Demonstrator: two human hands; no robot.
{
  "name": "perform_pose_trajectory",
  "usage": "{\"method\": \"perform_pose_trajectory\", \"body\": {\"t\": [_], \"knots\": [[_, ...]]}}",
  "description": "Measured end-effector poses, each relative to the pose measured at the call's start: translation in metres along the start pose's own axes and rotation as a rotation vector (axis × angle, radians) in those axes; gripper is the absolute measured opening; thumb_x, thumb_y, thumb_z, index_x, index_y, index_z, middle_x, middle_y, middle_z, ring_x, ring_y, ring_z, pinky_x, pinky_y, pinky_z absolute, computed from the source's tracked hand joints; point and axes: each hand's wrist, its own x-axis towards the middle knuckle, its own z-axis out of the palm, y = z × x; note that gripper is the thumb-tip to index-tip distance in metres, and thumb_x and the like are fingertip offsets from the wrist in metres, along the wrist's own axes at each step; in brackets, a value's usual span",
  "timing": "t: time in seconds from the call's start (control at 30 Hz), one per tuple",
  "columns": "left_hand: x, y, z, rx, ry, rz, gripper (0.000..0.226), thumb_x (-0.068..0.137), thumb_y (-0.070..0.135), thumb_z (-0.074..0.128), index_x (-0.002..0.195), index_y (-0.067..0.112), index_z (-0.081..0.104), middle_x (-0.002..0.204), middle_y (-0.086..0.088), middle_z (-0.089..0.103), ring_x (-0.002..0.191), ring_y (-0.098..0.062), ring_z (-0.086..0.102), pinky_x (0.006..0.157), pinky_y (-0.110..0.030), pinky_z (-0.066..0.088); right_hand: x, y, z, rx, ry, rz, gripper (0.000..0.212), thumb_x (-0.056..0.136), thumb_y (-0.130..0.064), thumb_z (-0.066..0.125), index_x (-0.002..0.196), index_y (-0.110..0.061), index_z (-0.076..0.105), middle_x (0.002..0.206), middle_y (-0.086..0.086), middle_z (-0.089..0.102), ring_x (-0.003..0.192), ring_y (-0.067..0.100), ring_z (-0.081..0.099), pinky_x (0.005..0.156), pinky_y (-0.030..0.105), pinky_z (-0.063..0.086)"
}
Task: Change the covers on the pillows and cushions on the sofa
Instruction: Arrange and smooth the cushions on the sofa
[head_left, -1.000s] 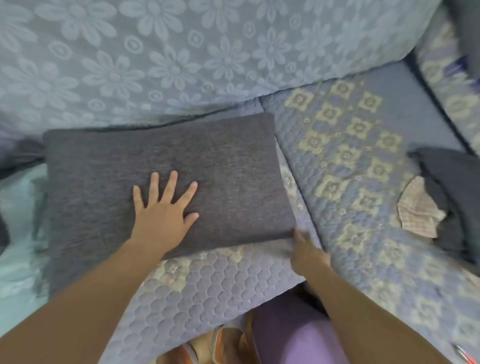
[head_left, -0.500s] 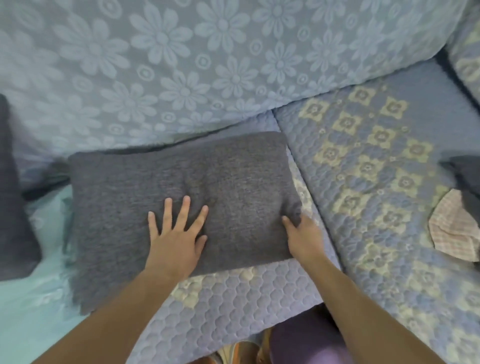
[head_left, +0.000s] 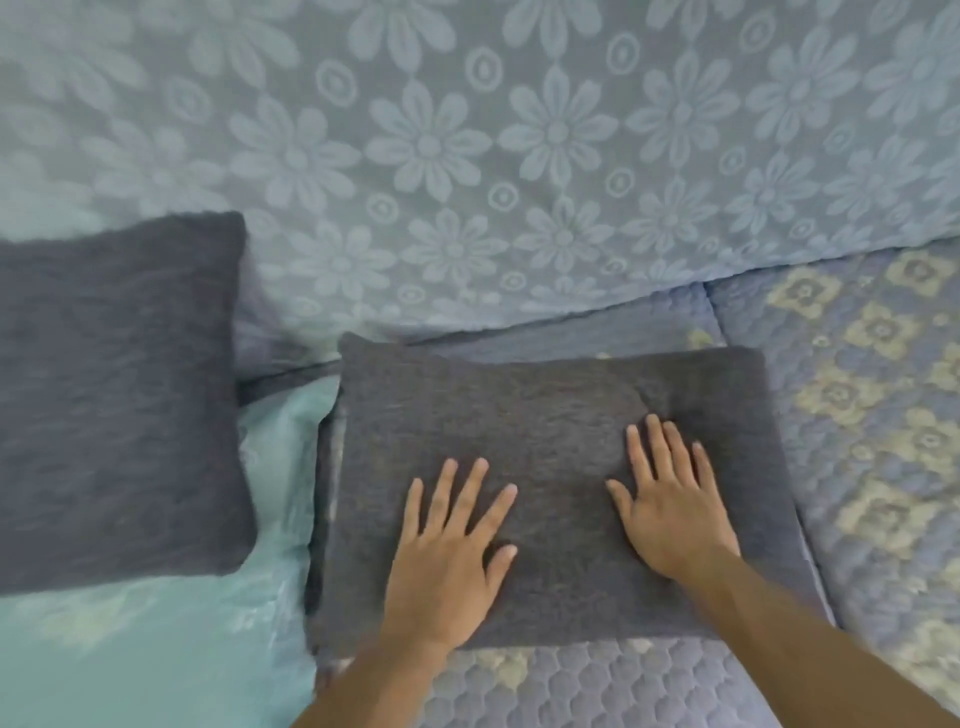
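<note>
Flat on the fuzzy grey rectangular cushion (head_left: 519, 415), left hand (head_left: 447, 561) and right hand (head_left: 670, 509); fingers straight, splayed.

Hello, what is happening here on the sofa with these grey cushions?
A person presses both hands flat on a grey cushion lying on the quilted sofa seat. The left hand and the right hand lie open on its top, fingers straight. A second grey cushion lies to the left, partly on a turquoise cloth.
</note>
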Motion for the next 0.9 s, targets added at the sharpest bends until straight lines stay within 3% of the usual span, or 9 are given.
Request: {"method": "perform_pose_trajectory", "body": {"t": [0.17,0.27,0.33,0.43,0.57,0.67,0.73,0.83,0.9], "knots": [[-0.027,-0.038,-0.034,-0.278,-0.107,-0.362,0.062,0.099,0.071,0.013,0.153,0.056,-0.015,0.165,0.006,-0.026,0.155,-0.03,-0.018,0.122,-0.063,0.005,0.007,-0.02,-0.065,0.067,-0.193,0.077,0.068,0.101,-0.06,0.005,0.158,-0.029,-0.015,0.166,0.0,-0.017,0.153,0.024,-0.013,0.123,0.053,-0.002],[-0.01,-0.072,-0.068,-0.778,-0.024,-0.671,0.08,0.096,0.07,0.036,0.158,0.047,-0.008,0.17,-0.009,0.004,0.152,-0.038,0.019,0.12,-0.058,0.027,-0.007,-0.022,-0.085,0.175,-0.248,0.168,0.071,0.101,-0.062,0.019,0.158,-0.033,-0.013,0.167,0.001,-0.016,0.153,0.028,-0.012,0.122,0.057,0.007],[0.006,-0.091,-0.084,-0.972,0.01,-0.765,0.097,0.093,0.063,0.055,0.159,0.036,-0.011,0.165,-0.011,0.025,0.142,-0.039,0.04,0.113,-0.056,0.038,-0.014,-0.012,-0.09,0.299,-0.205,0.283,0.083,0.096,-0.07,0.032,0.158,-0.033,-0.008,0.167,0.003,-0.014,0.153,0.031,-0.007,0.122,0.056,0.013],[0.018,-0.091,-0.089,-0.986,0.002,-0.715,0.102,0.096,0.049,0.063,0.16,0.033,-0.014,0.166,-0.004,0.027,0.142,-0.034,0.042,0.113,-0.054,0.039,-0.005,0.017,-0.093,0.599,-0.198,0.5,0.1,0.086,-0.079,0.043,0.159,-0.031,-0.003,0.167,0.005,-0.008,0.152,0.035,0.001,0.122,0.056,0.015],[0.015,-0.076,-0.059,-0.907,0.104,-0.674,0.096,0.094,0.025,0.069,0.162,0.03,0.003,0.159,-0.008,0.039,0.14,-0.034,0.044,0.115,-0.055,0.038,0.028,0.074,-0.085,0.985,-0.197,0.746,0.119,0.068,-0.096,0.039,0.16,-0.025,0.01,0.164,0.008,0.021,0.145,0.037,0.029,0.116,0.054,0.032],[0.002,-0.052,-0.051,-0.626,0.11,-0.755,0.091,0.086,0.018,0.072,0.158,0.022,0.017,0.149,-0.021,0.045,0.132,-0.044,0.046,0.108,-0.059,0.04,0.058,0.1,-0.092,1.255,-0.129,0.782,0.082,0.099,-0.059,0.044,0.16,-0.015,0.011,0.162,0.011,0.026,0.143,0.035,0.034,0.112,0.045,0.034],[0.004,-0.019,-0.063,-0.282,0.091,-0.72,0.097,0.08,0.015,0.076,0.158,0.018,0.018,0.152,-0.026,0.029,0.137,-0.049,0.031,0.113,-0.062,0.028,0.075,0.109,-0.1,1.401,-0.15,0.804,0.084,0.096,-0.055,0.056,0.159,-0.018,0.015,0.157,0.01,0.034,0.134,0.036,0.045,0.103,0.048,0.046],[0.036,0.041,-0.099,-0.219,0.265,-0.381,0.093,0.077,0.007,0.076,0.157,0.021,0.031,0.155,-0.023,0.026,0.144,-0.045,0.024,0.119,-0.06,0.024,0.074,0.114,-0.107,1.623,-0.211,0.75,0.066,0.087,-0.035,0.076,0.14,-0.006,0.048,0.127,0.017,0.064,0.102,0.034,0.068,0.07,0.046,0.061],[0.07,0.084,-0.124,-0.357,0.392,-0.171,0.072,0.083,0.007,0.071,0.15,0.017,0.045,0.148,-0.017,0.042,0.139,-0.038,0.036,0.115,-0.058,0.033,0.052,0.111,-0.124,1.78,-0.214,0.624,0.041,0.089,-0.016,0.074,0.126,-0.005,0.061,0.115,0.016,0.072,0.096,0.032,0.073,0.068,0.044,0.061]]}}
